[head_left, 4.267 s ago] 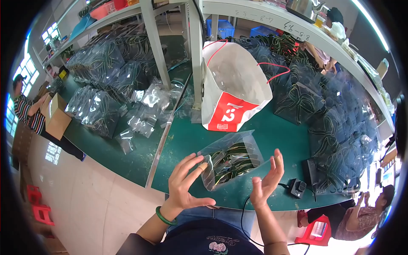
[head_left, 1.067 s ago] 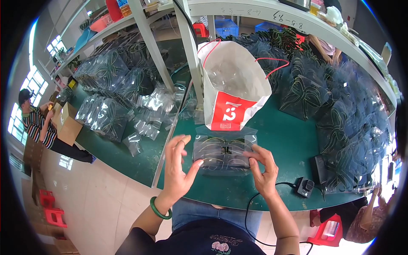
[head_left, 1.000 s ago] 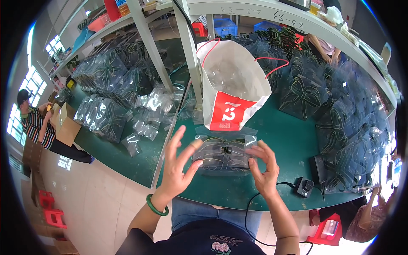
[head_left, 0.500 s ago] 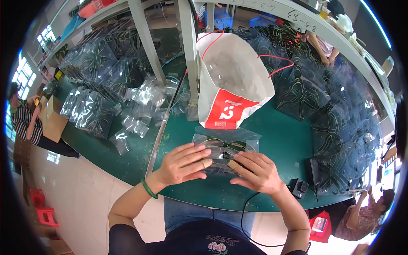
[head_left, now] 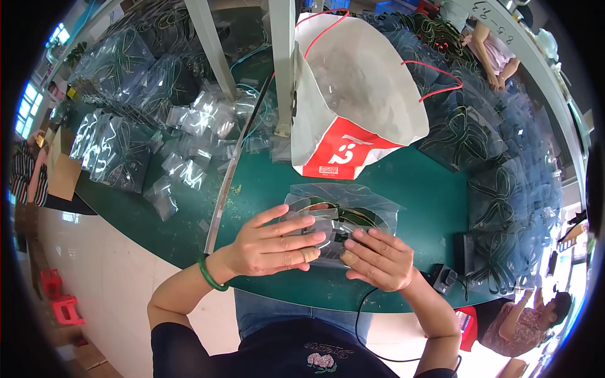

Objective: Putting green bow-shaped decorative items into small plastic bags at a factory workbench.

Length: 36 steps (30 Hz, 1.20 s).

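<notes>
A clear plastic bag (head_left: 372, 196) lies flat near the front edge of the green table. Inside it shows a dark green bow (head_left: 360, 216) with pale gold edging. My left hand (head_left: 272, 244) rests over the bag's left part, fingers stretched out flat and thumb below. From the right, my right hand (head_left: 383, 258) lies on the bag with its fingers extended too. Both hands have a tan wrap on a finger, and the fingertips come close together over the bag's middle. The lower part of the bag is hidden under my hands.
A white-and-red paper bag (head_left: 372, 82) with red cord handles stands open behind the work. Small clear packets (head_left: 186, 170) lie left of a metal strip (head_left: 222, 198). Stacks of bagged bows (head_left: 495, 195) fill the right. A small black device (head_left: 444, 277) sits near the right edge.
My view has shifted slightly. More of the bow shows now, and the clear bag lies flatter under my hands. Both hands stay on it, the left one's fingers reaching a little further across.
</notes>
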Available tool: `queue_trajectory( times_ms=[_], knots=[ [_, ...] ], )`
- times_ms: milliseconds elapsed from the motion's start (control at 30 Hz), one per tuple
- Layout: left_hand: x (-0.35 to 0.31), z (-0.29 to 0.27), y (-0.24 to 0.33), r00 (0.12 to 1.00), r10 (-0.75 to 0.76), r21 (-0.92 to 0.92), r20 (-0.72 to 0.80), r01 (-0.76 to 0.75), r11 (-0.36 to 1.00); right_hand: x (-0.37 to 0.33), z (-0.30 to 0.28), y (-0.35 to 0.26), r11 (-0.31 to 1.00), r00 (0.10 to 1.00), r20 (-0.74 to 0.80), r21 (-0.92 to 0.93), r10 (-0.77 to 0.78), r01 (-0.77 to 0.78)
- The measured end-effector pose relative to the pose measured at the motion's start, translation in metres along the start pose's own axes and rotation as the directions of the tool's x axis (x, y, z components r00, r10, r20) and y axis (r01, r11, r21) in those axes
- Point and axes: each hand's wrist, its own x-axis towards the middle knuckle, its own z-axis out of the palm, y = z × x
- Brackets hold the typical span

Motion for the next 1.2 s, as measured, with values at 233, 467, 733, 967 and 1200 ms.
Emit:
queue_trajectory(
  times_ms=[233,467,733,967,1200],
  knots=[
    [0.001,0.001,-0.001,1.000,-0.019,-0.107,0.010,0.020,0.994,-0.002,0.001,0.002,0.999,0.999,0.025,-0.011,-0.034,0.035],
    [0.004,-0.005,0.000,0.996,-0.074,-0.180,0.053,0.083,0.980,-0.002,0.001,0.002,1.000,1.000,0.028,0.017,0.003,-0.003],
    [0.006,-0.009,-0.004,0.983,-0.162,-0.363,0.090,0.184,0.913,0.022,-0.013,-0.036,0.986,0.985,0.113,-0.122,0.132,-0.118],
    [0.003,-0.007,-0.004,0.995,-0.089,-0.355,0.043,0.099,0.930,0.014,0.003,-0.032,0.994,0.998,0.024,-0.088,0.060,-0.057],
    [-0.015,0.017,0.033,0.867,-0.368,-0.394,-0.336,0.225,0.891,-0.024,0.006,-0.042,0.957,0.999,-0.016,-0.288,0.033,-0.036]
  ],
)
